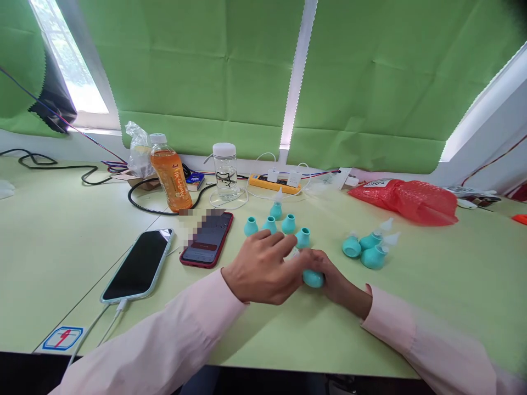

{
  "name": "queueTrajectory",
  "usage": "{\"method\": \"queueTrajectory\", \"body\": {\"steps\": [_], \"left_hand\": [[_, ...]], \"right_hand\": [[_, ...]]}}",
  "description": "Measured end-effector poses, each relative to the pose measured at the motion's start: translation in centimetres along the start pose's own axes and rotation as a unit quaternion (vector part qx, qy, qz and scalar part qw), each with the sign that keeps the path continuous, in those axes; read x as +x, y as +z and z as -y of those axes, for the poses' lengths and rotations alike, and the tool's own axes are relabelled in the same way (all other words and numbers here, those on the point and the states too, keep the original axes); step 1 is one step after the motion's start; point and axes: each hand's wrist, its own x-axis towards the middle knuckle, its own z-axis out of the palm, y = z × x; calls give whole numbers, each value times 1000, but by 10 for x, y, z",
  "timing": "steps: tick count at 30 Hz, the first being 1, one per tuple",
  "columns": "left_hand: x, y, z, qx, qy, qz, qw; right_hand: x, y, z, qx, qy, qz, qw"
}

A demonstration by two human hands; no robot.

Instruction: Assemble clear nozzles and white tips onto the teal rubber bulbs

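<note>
My right hand [335, 280] is closed around a teal rubber squeeze bulb [313, 278], its rounded bottom turned toward me. My left hand [267, 269] reaches across to the same bulb, its curled thumb and fingers pinched at the bulb's far end. Between those fingers shows a small pale, translucent nozzle [293, 253]; its join with the bulb is hidden. Just beyond my hands stand several open-mouthed teal bulbs [289, 223] and one bulb with a clear nozzle [276, 209]. To the right lie three more teal bulbs [374, 257], at least two with clear nozzles.
Left of my hands lie a red-cased phone [208, 241] and a charging phone [140, 263]. Toward the back stand an orange drink bottle [171, 175] and a clear water bottle [225, 173]. A yellow power strip [274, 185] with cables and a red plastic bag [407, 200] are farther right.
</note>
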Motion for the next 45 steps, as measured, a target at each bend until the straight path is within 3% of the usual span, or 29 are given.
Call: {"method": "queueTrajectory", "body": {"steps": [3,6,12,17,21,25,28,30,32,37,41,45], "left_hand": [[-9,17,1,-57,-97,104,988],[-19,31,0,-86,-90,161,979],[-31,52,1,-51,-2,138,989],[-38,61,-2,-175,-62,150,971],[-37,59,-7,-353,-198,172,898],[-33,59,-7,-516,-351,158,765],[-31,61,-5,-602,-401,131,678],[-31,63,-5,-621,-413,103,658],[-32,64,-7,-601,-431,65,670],[-36,65,-16,-510,-431,5,744],[-38,61,-20,-423,-374,4,825],[-39,61,-18,-264,-309,-68,911]], "right_hand": [[-1,0,1,-68,-48,-10,996],[-3,-1,-3,-142,-91,-63,984],[-8,-5,-13,-161,-97,-82,979],[-8,1,-3,-125,-2,23,992],[-11,5,3,-79,38,70,994],[-15,9,2,-136,-8,81,987],[-13,11,1,-136,-36,58,988],[-9,10,0,-102,-30,54,993],[-6,7,-1,-79,-27,40,996],[-6,4,0,-69,-20,21,997],[-7,5,2,-55,-11,15,998],[-6,6,0,-25,-3,18,1000]]}}
